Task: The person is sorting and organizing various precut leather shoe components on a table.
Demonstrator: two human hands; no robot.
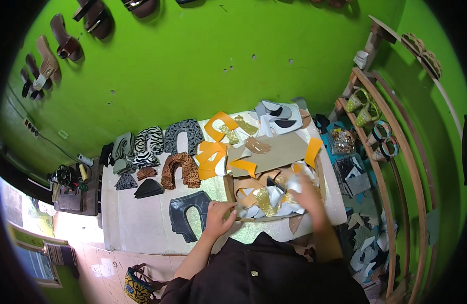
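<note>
A shallow cardboard box (228, 188), full of mixed leather-like scraps, sits at the front right of the table. My left hand (220, 217) is at its left front corner, thumb and fingers closed over the edge. Just left of that hand lies a stack of black U-shaped pieces (178, 209). Over the right side of the box is my right hand (308, 195), smeared by motion. A white blur (294, 182) shows at its fingertips, and I cannot tell whether it is held. Among the scraps are a gold glitter piece (266, 202) and white, tan and black bits.
Stacks of zebra (149, 140), grey-patterned (181, 136) and leopard (180, 171) pieces line the table's left and back. Orange pieces (211, 157) and a flat grey-brown board (274, 152) lie behind the box. A wooden rack (410, 152) with sandals stands right, above floor scraps (362, 235).
</note>
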